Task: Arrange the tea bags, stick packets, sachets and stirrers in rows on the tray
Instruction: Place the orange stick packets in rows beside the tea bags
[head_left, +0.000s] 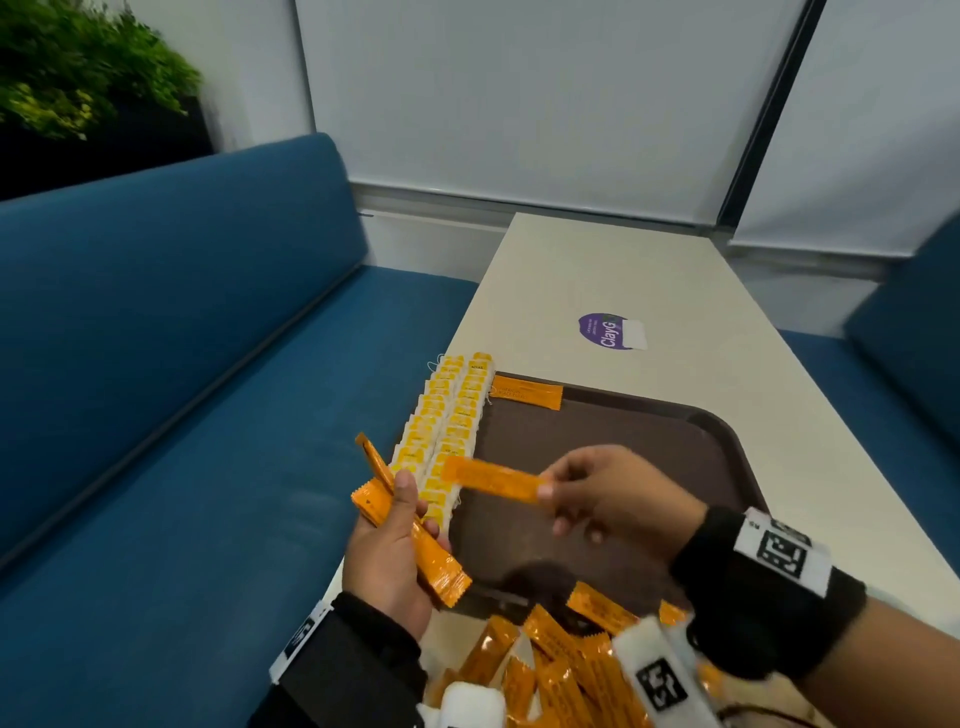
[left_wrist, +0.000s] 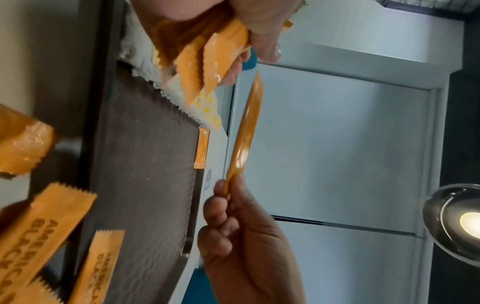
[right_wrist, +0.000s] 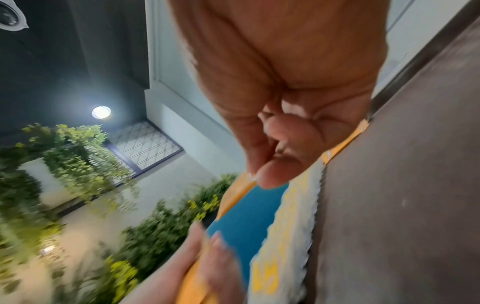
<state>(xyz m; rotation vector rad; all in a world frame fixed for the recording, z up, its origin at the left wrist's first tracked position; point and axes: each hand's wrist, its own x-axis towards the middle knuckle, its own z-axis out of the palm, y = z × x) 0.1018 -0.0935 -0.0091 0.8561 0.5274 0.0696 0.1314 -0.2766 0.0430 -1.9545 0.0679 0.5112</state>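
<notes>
A dark brown tray (head_left: 613, 426) lies on the white table. Two rows of yellow-and-white tea bags (head_left: 447, 421) run along its left edge, and one orange stick packet (head_left: 527, 392) lies at its far left corner. My left hand (head_left: 389, 551) grips a bunch of orange stick packets (head_left: 426, 556) beside the tray's left edge. My right hand (head_left: 608, 493) pinches one orange stick packet (head_left: 493, 478) by its end, held in the air over the tray. That packet (left_wrist: 245, 133) shows edge-on in the left wrist view.
A heap of loose orange stick packets (head_left: 571, 660) lies on the table in front of the tray's near edge. A purple round sticker (head_left: 608, 332) is on the table beyond the tray. A blue bench seat (head_left: 182, 415) runs along the left.
</notes>
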